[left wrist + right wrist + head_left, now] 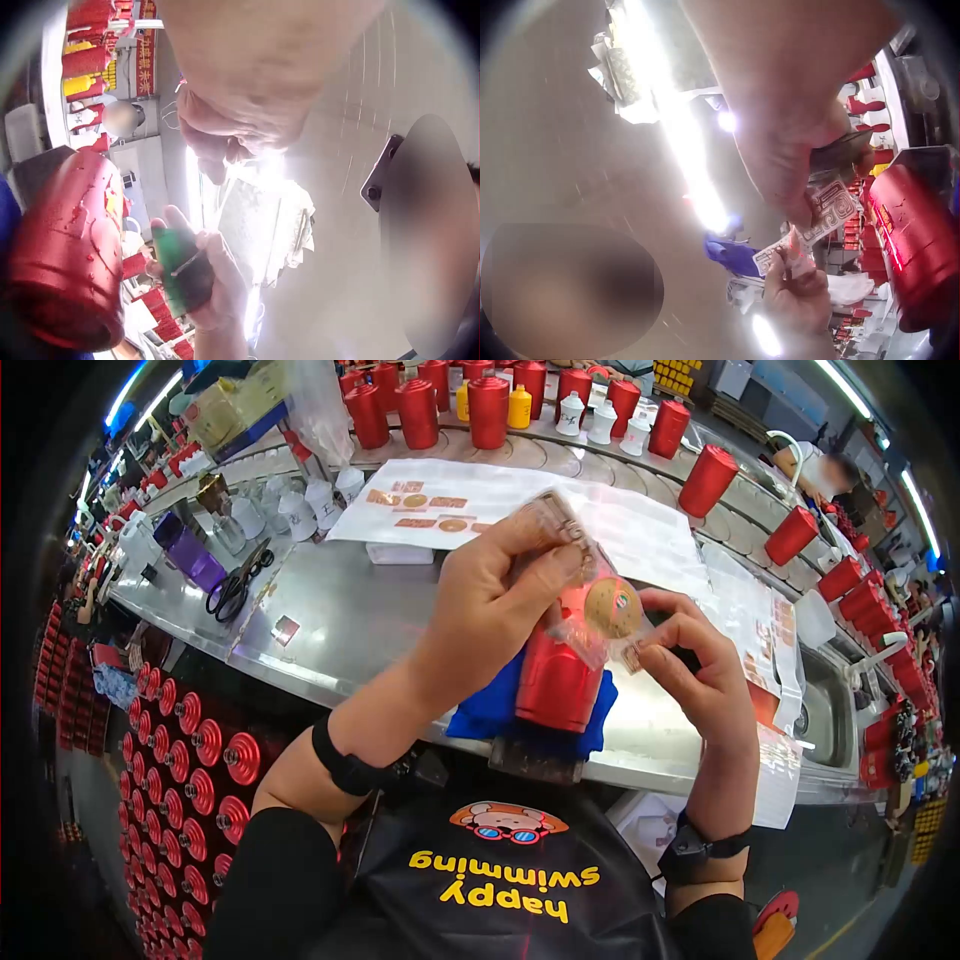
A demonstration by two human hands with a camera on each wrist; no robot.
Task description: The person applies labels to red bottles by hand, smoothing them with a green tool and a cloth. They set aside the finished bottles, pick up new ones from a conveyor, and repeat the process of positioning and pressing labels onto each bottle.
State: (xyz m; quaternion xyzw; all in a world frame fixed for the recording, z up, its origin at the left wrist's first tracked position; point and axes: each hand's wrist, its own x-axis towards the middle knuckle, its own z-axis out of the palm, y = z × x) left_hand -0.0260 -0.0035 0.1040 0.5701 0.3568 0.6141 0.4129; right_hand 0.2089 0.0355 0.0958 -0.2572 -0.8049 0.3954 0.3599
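A red bottle (553,682) lies on a blue cloth (487,707) at the near edge of the steel bench (350,620). Above it I hold a clear strip of labels (566,530) carrying a round gold label (612,608). My left hand (560,545) pinches the strip's upper part. My right hand (655,632) pinches its lower end beside the gold label. In the left wrist view, the right hand (214,289) also grips a dark green object (180,270) beside the bottle (67,247). The right wrist view shows the patterned strip (826,216) between both hands, with the bottle (915,240) to its right.
Rows of red bottles (418,412) and white bottles (600,420) line the back conveyor. White sheets with labels (450,500) lie mid-bench, scissors (235,590) and a purple box (195,555) to the left, a sink (830,705) to the right. A rack of red bottles (190,760) stands below left.
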